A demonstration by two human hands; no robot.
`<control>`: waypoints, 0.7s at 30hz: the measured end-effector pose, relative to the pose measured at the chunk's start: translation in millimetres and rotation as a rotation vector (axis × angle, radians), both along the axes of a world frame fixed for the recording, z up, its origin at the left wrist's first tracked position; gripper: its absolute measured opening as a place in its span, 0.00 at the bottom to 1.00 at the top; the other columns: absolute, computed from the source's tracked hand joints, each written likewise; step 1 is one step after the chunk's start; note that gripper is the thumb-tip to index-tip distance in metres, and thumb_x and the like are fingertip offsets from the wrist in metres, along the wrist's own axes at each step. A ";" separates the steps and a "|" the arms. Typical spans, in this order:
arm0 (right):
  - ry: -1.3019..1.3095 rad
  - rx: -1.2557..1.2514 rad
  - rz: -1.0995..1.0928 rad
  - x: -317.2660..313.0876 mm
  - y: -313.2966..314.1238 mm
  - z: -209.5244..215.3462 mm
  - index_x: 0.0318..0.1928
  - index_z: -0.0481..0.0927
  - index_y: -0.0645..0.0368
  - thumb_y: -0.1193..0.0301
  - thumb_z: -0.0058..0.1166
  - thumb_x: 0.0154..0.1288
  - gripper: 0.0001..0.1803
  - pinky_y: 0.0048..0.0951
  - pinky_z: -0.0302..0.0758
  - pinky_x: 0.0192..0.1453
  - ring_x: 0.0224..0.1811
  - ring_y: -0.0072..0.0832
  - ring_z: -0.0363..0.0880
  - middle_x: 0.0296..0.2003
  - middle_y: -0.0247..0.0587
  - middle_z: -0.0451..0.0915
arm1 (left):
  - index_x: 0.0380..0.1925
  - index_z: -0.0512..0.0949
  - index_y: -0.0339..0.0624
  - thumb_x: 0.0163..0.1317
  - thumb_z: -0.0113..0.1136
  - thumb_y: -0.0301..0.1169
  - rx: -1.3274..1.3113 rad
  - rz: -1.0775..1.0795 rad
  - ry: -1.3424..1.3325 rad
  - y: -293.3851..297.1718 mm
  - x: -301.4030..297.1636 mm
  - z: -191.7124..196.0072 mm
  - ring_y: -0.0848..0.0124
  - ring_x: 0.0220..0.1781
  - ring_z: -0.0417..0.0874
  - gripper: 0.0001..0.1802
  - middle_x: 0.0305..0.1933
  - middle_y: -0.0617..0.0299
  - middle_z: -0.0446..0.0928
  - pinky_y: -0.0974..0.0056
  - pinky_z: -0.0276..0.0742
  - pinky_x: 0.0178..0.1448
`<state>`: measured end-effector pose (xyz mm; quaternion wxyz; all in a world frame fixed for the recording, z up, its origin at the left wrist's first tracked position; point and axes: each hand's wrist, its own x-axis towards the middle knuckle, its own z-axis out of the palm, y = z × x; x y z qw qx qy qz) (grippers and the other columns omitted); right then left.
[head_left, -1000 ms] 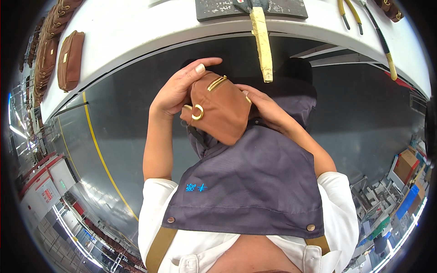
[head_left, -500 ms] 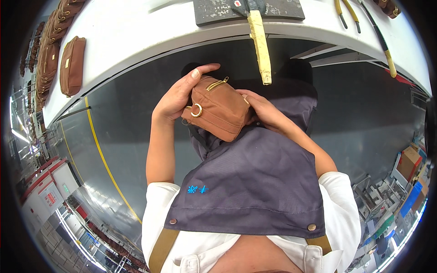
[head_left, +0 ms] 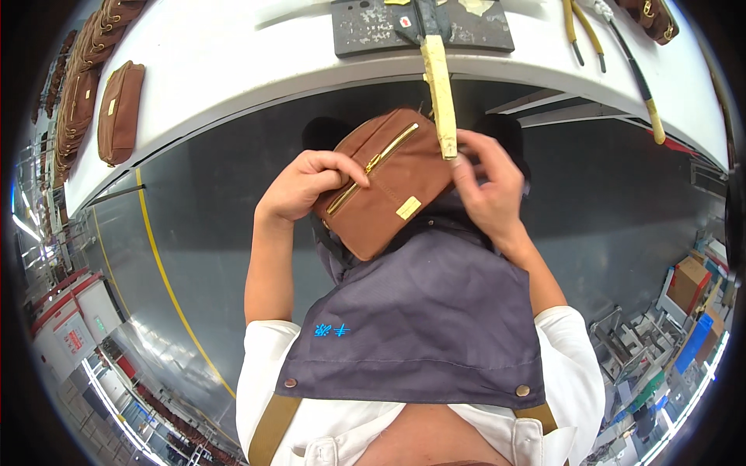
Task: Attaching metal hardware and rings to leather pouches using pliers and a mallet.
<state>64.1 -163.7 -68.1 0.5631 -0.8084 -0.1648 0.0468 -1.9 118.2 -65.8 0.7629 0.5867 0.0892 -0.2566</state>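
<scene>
A brown zip pouch (head_left: 388, 175) with a gold zipper and a small cream label rests tilted over my lap, its zippered face up. My left hand (head_left: 307, 182) has its fingers curled over the pouch's left side, beside the gold zipper pull (head_left: 374, 162). Close to the pouch's right edge is my right hand (head_left: 493, 182), slightly blurred, its thumb and fingers apart. The yellow-wrapped bar (head_left: 440, 97) juts from the table over the pouch's far right corner; its tip is beside my right fingers.
The bar is mounted on a dark worn plate (head_left: 357, 35) at the white table's (head_left: 256, 70) edge. Another brown pouch (head_left: 122, 113) lies at the left, next to a row of stacked pouches (head_left: 76, 109). Pliers-like yellow handles (head_left: 583, 35) and a yellow-tipped tool (head_left: 639, 81) lie right.
The pouch has been turned, so its zippered, labelled face shows instead of its end with the ring. My left hand has moved onto that face; my right hand has moved right, toward the bar's tip.
</scene>
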 end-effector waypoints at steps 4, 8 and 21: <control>-0.717 -0.064 -0.305 53.4 -29.0 24.4 0.42 0.84 0.61 0.84 0.56 0.60 0.11 0.30 0.77 0.46 0.40 0.32 0.82 0.40 0.40 0.85 | 0.40 0.83 0.33 0.59 0.48 0.16 0.021 0.003 -0.040 -12.6 -8.4 4.8 0.80 0.44 0.79 0.15 0.43 0.64 0.82 0.73 0.74 0.52; -0.909 -0.513 -0.451 131.6 -56.7 43.9 0.55 0.79 0.58 0.60 0.58 0.67 0.20 0.41 0.66 0.64 0.58 0.42 0.75 0.52 0.44 0.80 | 0.51 0.79 0.34 0.59 0.55 0.19 -0.041 0.079 0.011 -23.9 -11.6 14.6 0.79 0.51 0.78 0.18 0.51 0.64 0.79 0.71 0.74 0.58; -0.491 -0.715 -0.216 239.5 -131.0 49.3 0.44 0.81 0.61 0.59 0.47 0.69 0.19 0.41 0.74 0.51 0.48 0.42 0.78 0.44 0.53 0.81 | 0.53 0.80 0.36 0.54 0.63 0.18 -0.051 0.039 -0.125 -32.4 -14.4 24.6 0.73 0.57 0.78 0.23 0.54 0.61 0.79 0.68 0.72 0.64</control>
